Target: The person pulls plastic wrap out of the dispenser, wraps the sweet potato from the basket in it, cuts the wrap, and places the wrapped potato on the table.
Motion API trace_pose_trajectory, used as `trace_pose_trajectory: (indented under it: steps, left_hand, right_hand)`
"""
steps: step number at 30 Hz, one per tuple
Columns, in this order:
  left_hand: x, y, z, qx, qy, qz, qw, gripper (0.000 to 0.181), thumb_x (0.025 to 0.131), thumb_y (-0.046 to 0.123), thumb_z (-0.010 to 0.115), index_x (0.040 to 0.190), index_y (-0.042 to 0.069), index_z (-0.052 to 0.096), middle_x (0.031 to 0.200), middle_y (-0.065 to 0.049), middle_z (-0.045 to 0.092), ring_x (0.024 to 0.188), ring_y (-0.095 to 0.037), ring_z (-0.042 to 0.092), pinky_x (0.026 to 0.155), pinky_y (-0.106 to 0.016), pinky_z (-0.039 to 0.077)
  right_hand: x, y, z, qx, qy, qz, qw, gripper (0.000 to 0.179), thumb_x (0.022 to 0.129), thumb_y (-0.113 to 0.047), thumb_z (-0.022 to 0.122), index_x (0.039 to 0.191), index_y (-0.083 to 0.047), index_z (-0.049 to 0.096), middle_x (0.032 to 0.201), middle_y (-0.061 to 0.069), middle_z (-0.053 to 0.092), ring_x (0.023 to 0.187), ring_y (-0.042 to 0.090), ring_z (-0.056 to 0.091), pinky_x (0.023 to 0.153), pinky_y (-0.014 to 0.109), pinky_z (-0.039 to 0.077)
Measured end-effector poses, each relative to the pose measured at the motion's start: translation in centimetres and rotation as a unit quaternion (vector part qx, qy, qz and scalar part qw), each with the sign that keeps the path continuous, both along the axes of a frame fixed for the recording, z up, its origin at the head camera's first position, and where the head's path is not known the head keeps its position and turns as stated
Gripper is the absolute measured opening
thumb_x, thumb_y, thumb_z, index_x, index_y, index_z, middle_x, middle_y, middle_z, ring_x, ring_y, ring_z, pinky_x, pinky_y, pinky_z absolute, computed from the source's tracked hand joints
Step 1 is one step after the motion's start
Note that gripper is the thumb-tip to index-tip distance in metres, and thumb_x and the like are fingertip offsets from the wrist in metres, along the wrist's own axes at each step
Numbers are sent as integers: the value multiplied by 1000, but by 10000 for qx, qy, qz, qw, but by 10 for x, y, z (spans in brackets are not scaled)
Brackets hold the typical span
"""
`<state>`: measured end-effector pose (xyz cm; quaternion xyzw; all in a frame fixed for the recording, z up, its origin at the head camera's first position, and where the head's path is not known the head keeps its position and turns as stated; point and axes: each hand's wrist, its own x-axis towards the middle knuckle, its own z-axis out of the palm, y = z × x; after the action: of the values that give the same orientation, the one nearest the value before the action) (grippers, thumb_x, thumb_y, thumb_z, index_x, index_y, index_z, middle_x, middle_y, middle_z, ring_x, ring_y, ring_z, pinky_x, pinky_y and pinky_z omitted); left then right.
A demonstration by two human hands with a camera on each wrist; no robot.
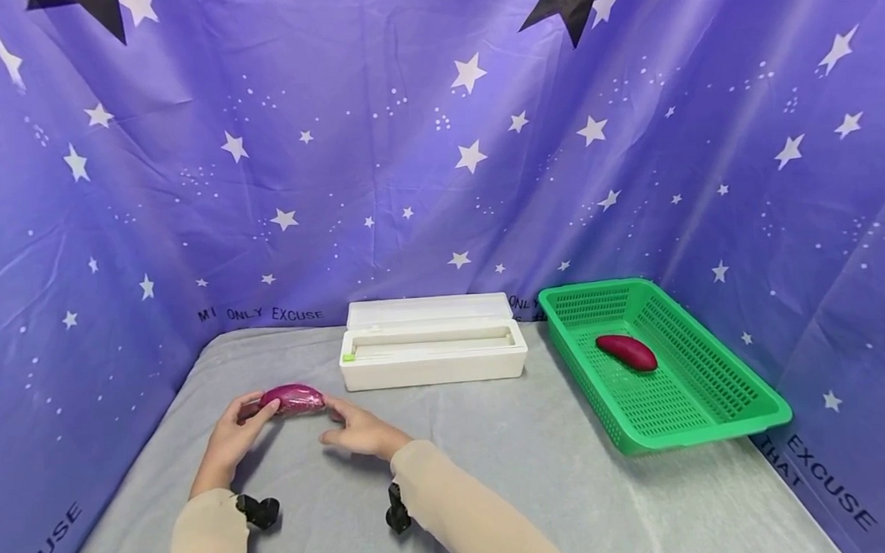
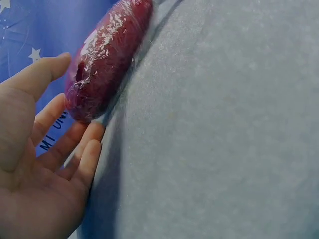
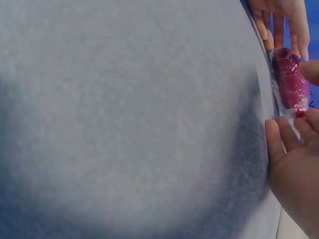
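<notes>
A purple-red sweet potato (image 1: 295, 398), wrapped in shiny cling film, lies crosswise between both hands over the left part of the table. At its left end my left hand (image 1: 229, 442) holds it, the thumb on one side and the fingers around the tip. My right hand (image 1: 365, 429) is at the other end, fingers extended to the tip and thumb spread apart in the head view. Wrinkled film catches the light along the sweet potato (image 2: 107, 59) in the left wrist view. Loose film shows at the edge of the sweet potato (image 3: 291, 82) in the right wrist view.
A white cling film box (image 1: 436, 369) with its lid raised stands at the back middle, a green slider at its left end. To the right sits a green plastic basket (image 1: 710, 438) holding an unwrapped sweet potato (image 1: 627, 353). A purple star-patterned curtain (image 1: 376, 163) encloses the grey-covered table (image 1: 528, 472).
</notes>
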<state>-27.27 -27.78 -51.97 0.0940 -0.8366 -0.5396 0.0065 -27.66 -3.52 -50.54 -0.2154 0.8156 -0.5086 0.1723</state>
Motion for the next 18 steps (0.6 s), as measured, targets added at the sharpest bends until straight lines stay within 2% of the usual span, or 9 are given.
trace_pose_trajectory:
  steps: [4, 7, 10, 13, 18]
  left_hand:
    - [2, 0, -2, 53, 133, 237, 9996, 71, 94, 52, 65, 144, 5, 44, 142, -21, 48, 122, -26, 47, 86, -30, 42]
    - [3, 0, -2, 91, 179, 216, 9996, 68, 95, 46, 67, 145, 7, 43, 141, -22, 50, 117, -19, 52, 89, -28, 43]
    - [2, -1, -2, -10, 173, 12, 9998, 69, 95, 44, 67, 147, 6, 41, 143, -25, 48, 123, -27, 53, 100, -39, 42]
    - [3, -1, 0, -153, 134, -78, 9998, 70, 96, 46, 66, 148, 5, 42, 145, -27, 46, 131, -39, 45, 103, -49, 39]
    - [5, 0, 0, -197, 75, -69, 9998, 73, 96, 48, 64, 150, 6, 40, 147, -26, 44, 132, -39, 43, 93, -43, 44]
  right_hand:
    - [-1, 1, 1, 152, 162, 77, 9997, 70, 93, -21, 67, 155, -10, 36, 156, 5, 41, 139, 16, 40, 115, 28, 28]
    - [0, 2, 2, 415, 296, 130, 9986, 65, 95, -22, 65, 154, -9, 39, 155, 6, 41, 141, 16, 37, 116, 28, 26]
    - [2, 3, 5, 680, 378, 121, 9969, 62, 96, -22, 63, 153, -10, 42, 156, 5, 41, 143, 15, 35, 116, 28, 26]
    - [1, 2, 6, 803, 490, 162, 9954, 63, 95, -22, 62, 153, -10, 41, 156, 5, 40, 143, 17, 34, 116, 28, 26]
    - [0, 3, 3, 647, 355, 140, 9972, 66, 93, -23, 64, 154, -12, 40, 156, 5, 40, 142, 18, 36, 116, 30, 27]
